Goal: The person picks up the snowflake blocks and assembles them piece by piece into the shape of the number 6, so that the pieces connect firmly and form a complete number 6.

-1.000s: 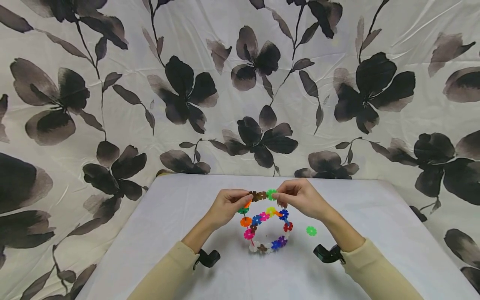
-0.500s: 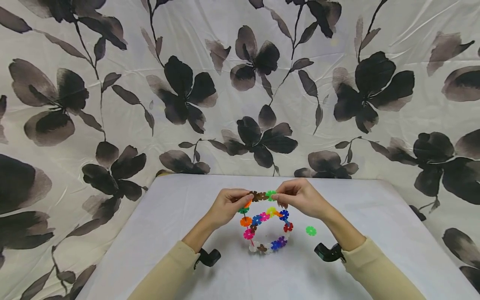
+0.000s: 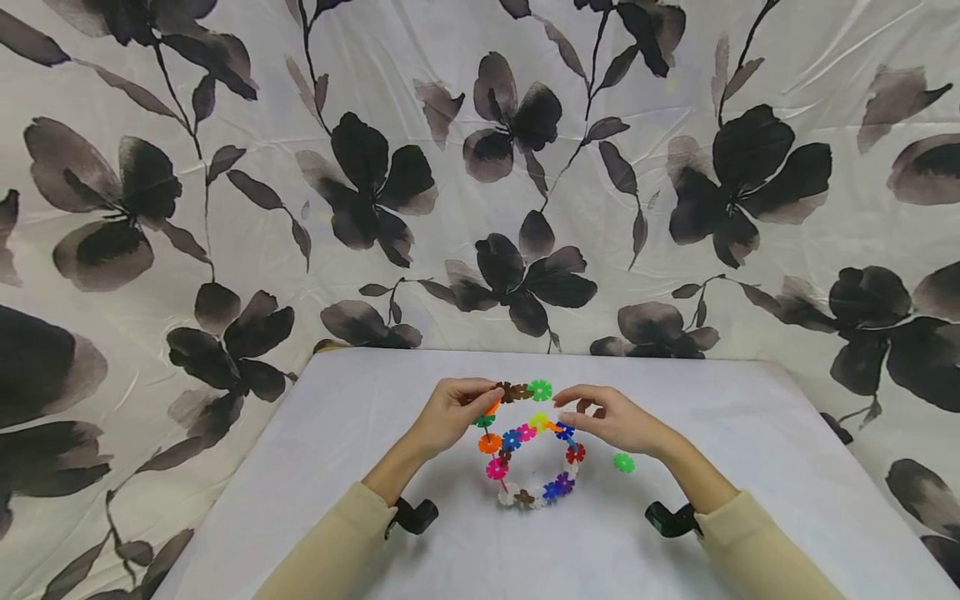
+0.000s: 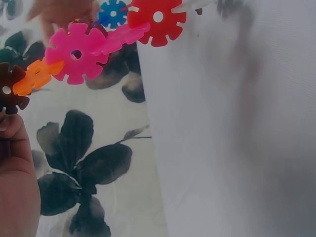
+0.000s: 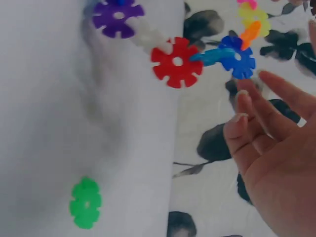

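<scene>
A chain of notched plastic snowflake discs in many colors hangs in a ring-like loop in the head view. My left hand [image 3: 450, 418] pinches it at the brown discs [image 3: 513, 392] near its upper end, and a bright green disc [image 3: 539, 390] sticks out there. My right hand [image 3: 621, 422] is just right of that green disc, holding nothing, its fingers loosely bent and apart from the chain. In the right wrist view, its fingertips sit beside the dark blue disc [image 5: 238, 57]. The left wrist view shows pink discs [image 4: 76, 54] close to the left hand.
A single green disc [image 3: 624, 462] lies on the white table [image 3: 315, 533], right of the chain. Behind the table hangs a floral cloth [image 3: 637, 108]. Black wrist cameras [image 3: 670, 519] stick out from both cuffs.
My right hand has let go of the green end disc and drawn back slightly to the right, its fingers spreading. The left hand keeps its pinch, almost unmoved.
</scene>
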A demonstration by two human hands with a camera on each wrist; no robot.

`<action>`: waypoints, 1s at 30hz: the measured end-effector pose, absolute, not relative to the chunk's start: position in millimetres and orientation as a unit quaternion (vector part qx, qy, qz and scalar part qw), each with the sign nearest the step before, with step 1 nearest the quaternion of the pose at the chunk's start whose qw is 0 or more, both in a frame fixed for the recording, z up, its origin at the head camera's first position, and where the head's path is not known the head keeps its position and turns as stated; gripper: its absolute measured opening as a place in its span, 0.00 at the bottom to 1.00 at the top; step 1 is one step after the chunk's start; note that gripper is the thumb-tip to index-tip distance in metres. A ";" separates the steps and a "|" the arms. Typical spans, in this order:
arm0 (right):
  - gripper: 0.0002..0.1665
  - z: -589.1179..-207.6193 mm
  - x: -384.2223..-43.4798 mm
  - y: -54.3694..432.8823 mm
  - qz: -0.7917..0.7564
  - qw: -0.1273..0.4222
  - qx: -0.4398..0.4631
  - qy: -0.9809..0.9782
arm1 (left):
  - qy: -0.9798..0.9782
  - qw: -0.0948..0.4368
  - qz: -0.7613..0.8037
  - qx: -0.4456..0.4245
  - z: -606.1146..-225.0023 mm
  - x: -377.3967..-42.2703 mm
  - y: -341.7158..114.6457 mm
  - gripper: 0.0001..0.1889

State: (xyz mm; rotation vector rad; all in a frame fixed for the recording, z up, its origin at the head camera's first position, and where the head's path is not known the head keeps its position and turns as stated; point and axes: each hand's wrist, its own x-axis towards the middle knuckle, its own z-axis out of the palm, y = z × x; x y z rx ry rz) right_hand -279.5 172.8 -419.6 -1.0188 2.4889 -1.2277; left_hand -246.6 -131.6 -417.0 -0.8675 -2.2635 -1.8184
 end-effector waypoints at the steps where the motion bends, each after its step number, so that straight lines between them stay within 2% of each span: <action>1: 0.24 -423.9 -279.9 174.3 -0.407 0.100 -0.346 0.839 | -0.747 0.056 -0.599 -0.283 -417.1 -246.9 -131.3 0.10; 4: 0.24 -434.9 -280.2 176.7 -0.386 0.116 -0.348 0.847 | -0.754 0.057 -0.598 -0.265 -417.6 -249.2 -129.1 0.10; 9: 0.16 -444.9 -276.7 177.9 -0.393 0.167 -0.356 0.831 | -0.768 0.051 -0.599 -0.222 -420.2 -256.7 -123.3 0.11; 15: 0.14 -455.0 -266.3 181.3 -0.410 0.228 -0.349 0.811 | -0.764 0.005 -0.620 -0.181 -433.5 -266.7 -119.2 0.13; 22: 0.11 -465.0 -253.9 185.8 -0.412 0.248 -0.333 0.811 | -0.762 -0.102 -0.624 -0.144 -457.9 -272.2 -118.2 0.14; 26: 0.10 -467.4 -246.6 185.3 -0.413 0.248 -0.303 0.822 | -0.769 -0.127 -0.615 -0.117 -465.1 -272.8 -116.2 0.13; 30: 0.15 -471.5 -238.7 184.7 -0.396 0.235 -0.294 0.838 | -0.778 -0.146 -0.603 -0.095 -473.3 -274.6 -114.7 0.12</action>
